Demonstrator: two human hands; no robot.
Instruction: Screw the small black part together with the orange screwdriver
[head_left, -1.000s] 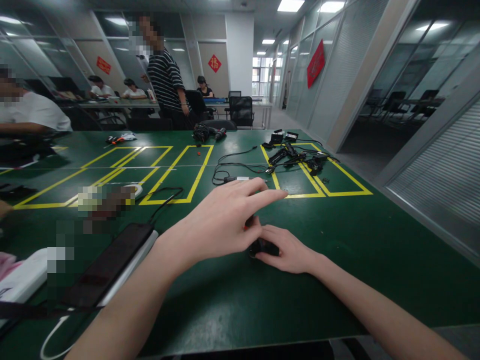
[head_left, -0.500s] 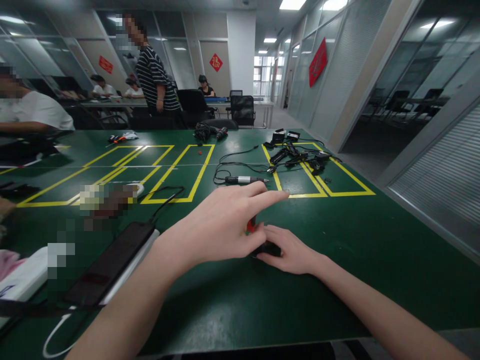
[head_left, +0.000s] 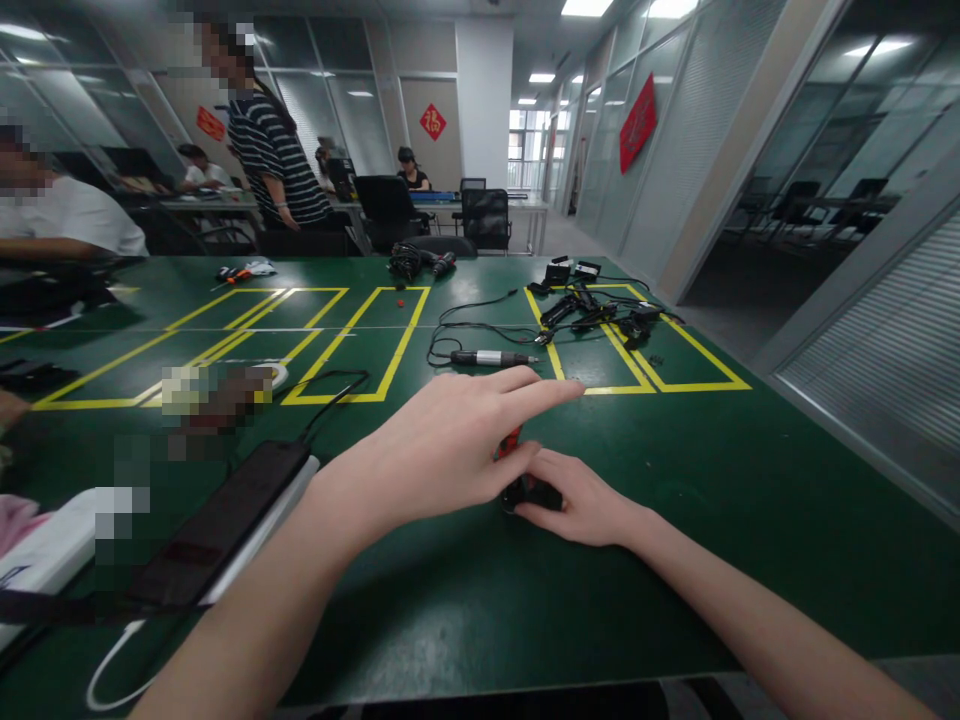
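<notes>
Above the green table (head_left: 645,600), my left hand (head_left: 442,435) curls its thumb and some fingers around a red-and-black tool (head_left: 511,440), mostly covered by the hand; it looks like a screwdriver handle. The index finger stretches out to the right. Right beside it, my right hand (head_left: 581,497) rests low on the table, its thumb and fingers closed on a small black part (head_left: 541,492). The tool stands over or against this part; their exact contact is hidden by my fingers.
A black-and-silver electric screwdriver (head_left: 491,358) with a cord lies beyond my hands. Black parts and cables (head_left: 585,305) are heaped at the back right. A drill (head_left: 442,264) sits farther back. To my left are a dark phone (head_left: 217,525) and a white power strip (head_left: 56,545).
My left thumb has shifted slightly up, and more of the red-and-black tool shows. My right hand keeps its place on the black part. A standing person in stripes has moved left.
</notes>
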